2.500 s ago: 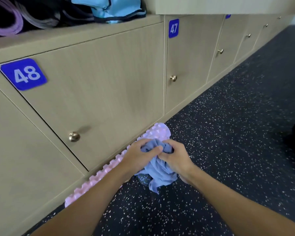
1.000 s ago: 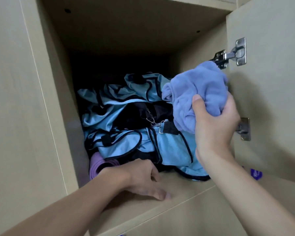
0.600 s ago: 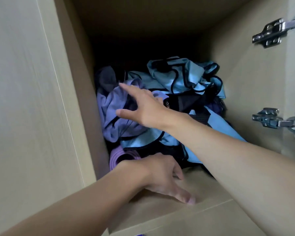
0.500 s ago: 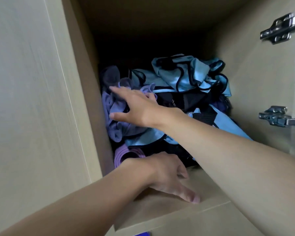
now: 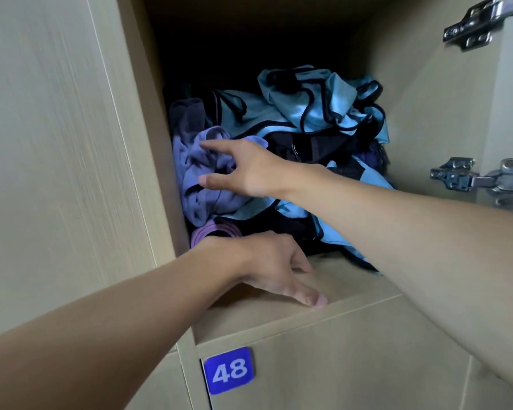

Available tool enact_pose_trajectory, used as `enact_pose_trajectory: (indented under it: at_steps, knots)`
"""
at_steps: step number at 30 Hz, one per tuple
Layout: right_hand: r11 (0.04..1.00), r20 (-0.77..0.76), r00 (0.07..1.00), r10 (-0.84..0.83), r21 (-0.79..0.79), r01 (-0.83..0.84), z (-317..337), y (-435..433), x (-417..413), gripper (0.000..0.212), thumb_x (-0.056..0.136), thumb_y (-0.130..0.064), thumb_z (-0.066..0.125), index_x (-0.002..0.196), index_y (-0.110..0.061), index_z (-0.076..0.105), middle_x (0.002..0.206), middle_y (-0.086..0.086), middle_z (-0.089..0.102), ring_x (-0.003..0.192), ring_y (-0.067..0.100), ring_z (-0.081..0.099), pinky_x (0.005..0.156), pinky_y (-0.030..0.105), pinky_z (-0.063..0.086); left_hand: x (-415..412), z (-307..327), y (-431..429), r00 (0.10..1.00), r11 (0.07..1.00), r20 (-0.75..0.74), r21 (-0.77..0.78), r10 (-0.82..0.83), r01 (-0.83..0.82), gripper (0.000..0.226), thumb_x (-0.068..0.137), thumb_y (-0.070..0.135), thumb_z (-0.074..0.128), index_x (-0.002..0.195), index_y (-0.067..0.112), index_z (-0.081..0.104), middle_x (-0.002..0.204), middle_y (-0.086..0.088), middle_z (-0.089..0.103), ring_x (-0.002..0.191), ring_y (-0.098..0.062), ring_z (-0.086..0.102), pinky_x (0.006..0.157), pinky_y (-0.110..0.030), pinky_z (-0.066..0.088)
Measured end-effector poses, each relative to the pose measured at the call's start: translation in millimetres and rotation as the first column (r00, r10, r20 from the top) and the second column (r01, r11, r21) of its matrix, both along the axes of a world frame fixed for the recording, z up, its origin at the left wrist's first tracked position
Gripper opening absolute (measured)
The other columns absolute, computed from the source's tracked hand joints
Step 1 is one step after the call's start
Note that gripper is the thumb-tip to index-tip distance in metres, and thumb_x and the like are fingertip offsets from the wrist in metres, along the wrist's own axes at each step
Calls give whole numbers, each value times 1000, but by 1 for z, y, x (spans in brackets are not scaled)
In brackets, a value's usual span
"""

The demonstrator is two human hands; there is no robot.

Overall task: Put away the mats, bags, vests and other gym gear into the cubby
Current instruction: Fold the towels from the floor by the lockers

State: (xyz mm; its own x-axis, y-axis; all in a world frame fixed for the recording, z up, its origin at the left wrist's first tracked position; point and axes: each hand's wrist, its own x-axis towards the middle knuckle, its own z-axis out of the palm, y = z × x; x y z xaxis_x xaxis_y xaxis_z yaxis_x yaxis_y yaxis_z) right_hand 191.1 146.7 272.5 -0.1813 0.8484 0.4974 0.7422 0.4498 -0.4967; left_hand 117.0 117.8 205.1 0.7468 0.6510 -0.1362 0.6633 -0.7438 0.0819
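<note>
Fingers [image 5: 208,142] of the right hand [image 5: 249,170] are spread and straight, gripping nothing. Their tips are at the purple cloth [image 5: 202,187] (touching or just off it, I cannot tell), likely to nudge it into the gap by the left wall. The left hand [image 5: 267,261] lies palm down, fingers loose and flat on the cubby [image 5: 353,282] floor near its front lip. It holds nothing and is probably a brace for the reach.

The cubby is open, pale wood, dark at the back. A heap of blue vests [image 5: 308,113] with black trim fills most of it. The cloth sits on the heap's left, above a rolled mat [image 5: 214,232]. Metal hinges [image 5: 474,179] sit on the right side. Below the lip is a blue label [image 5: 228,369] reading 48.
</note>
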Motion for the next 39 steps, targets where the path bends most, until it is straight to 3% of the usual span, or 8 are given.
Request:
enact_pose_trajectory:
  at_steps: [4,15,19,26,29,32,35,39]
  knots:
    - [1000,-86,996,3,20,-1,-14,-21,12,69,89,-36,70,149,-28,38,152,-1,39,137,14,38,99,18,28,-5,-1,-5,1000,999,20,36,0,-1,71,77,69,66,137,33,56,140,16,55,131,-10,47,101,-21,35]
    - [957,-357,917,-180,151,246,-129,-126,61,23,91,-12,61,112,-17,67,96,-9,65,91,2,59,76,8,41,-12,-41,-33,947,991,315,134,-66,25,44,79,69,46,111,44,66,100,14,71,99,-11,66,89,-37,55]
    - [889,-439,850,-292,204,411,-193,-177,72,18,85,-4,59,99,-9,69,95,-3,66,90,6,61,82,15,45,-7,-67,-54,927,943,336,330,-168,51,46,88,44,55,133,36,57,134,1,60,123,-25,56,100,-41,46]
    - [839,-457,709,-537,-199,507,-314,-245,83,27,90,5,57,87,-21,63,80,-10,62,77,9,58,74,14,44,-4,-156,-111,728,796,474,584,-494,160,32,80,21,56,108,17,72,119,-9,64,115,-31,59,101,-49,40]
    - [713,-206,727,-655,-487,504,-383,-275,88,21,90,-1,55,96,-16,67,93,1,65,92,20,60,81,25,43,-3,-223,-135,719,916,580,341,-383,213,29,82,20,50,100,15,71,104,-6,67,99,-32,63,88,-44,50]
    - [515,56,736,-674,-679,523,-445,-307,83,33,82,-22,61,115,-22,59,112,3,58,106,24,58,90,31,46,-5,-292,-170,921,978,346,-39,-181,207,30,90,30,48,113,23,66,116,0,63,109,-27,59,92,-37,47]
    - [405,1,733,-681,-833,377,-477,-327,73,77,83,-26,69,150,-22,30,142,3,33,135,24,40,109,31,35,-12,-354,-196,991,961,112,-257,-78,105,34,90,44,53,119,27,59,118,5,60,109,-22,58,89,-36,48]
    - [453,-136,661,-738,-826,336,-499,-327,68,74,71,-40,77,133,-33,38,133,-4,35,125,20,47,111,28,35,-15,-402,-206,998,938,-28,-345,-55,42,58,87,52,60,137,27,42,128,1,48,118,-21,52,94,-38,46]
